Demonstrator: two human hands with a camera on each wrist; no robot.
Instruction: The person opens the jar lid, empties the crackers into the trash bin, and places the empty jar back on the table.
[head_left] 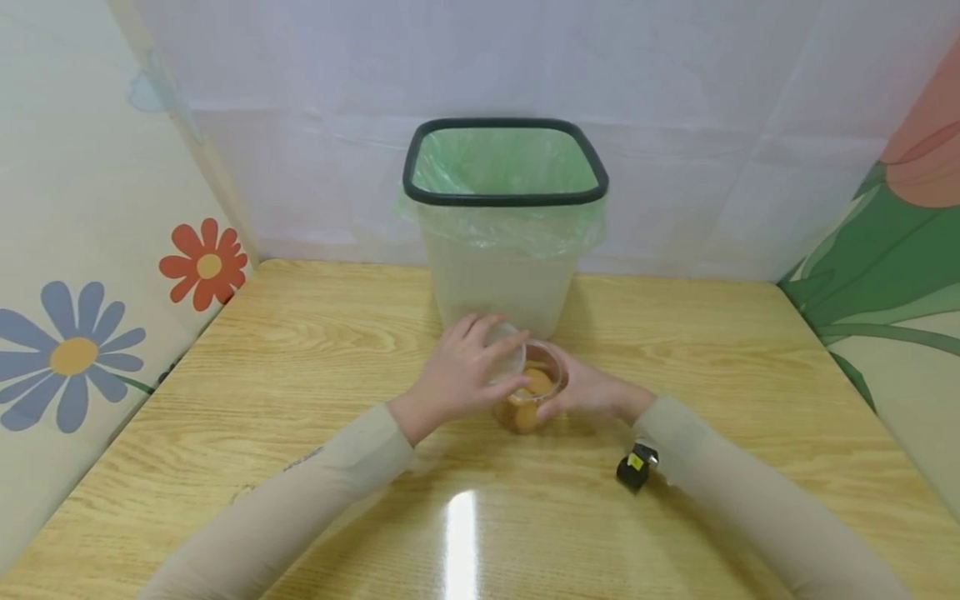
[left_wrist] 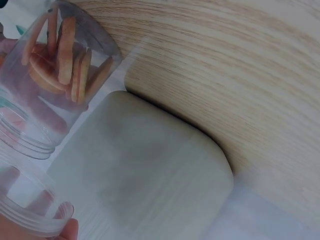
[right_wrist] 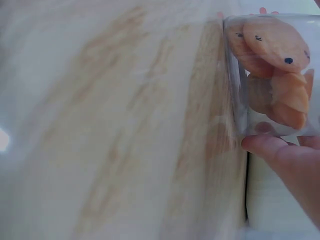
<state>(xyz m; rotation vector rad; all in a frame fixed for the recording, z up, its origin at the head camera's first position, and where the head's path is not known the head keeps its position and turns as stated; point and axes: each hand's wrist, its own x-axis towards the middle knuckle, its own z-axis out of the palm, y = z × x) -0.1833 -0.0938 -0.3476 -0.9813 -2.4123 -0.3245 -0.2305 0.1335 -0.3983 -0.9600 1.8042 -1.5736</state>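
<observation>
Orange-tan cookies (right_wrist: 275, 42) (some marked black), clear jar (left_wrist: 97, 35), green liner (head_left: 510, 162), black-rimmed pale bin (head_left: 498, 287), yellowish wood-grained table (head_left: 322, 350).

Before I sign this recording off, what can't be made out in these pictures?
Number of biscuits: right wrist view, they overlap.
Mouth of the jar: right wrist view, cut off by the right edge.
Most of the left hand: left wrist view, cut off at the lower-left corner.
Floor of the bin: head view, hidden by its front wall and liner.
Marking on the yellow label: head view, too small.

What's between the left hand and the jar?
A lid, held in the left hand, with the jar just past it. The left wrist view shows this.
</observation>
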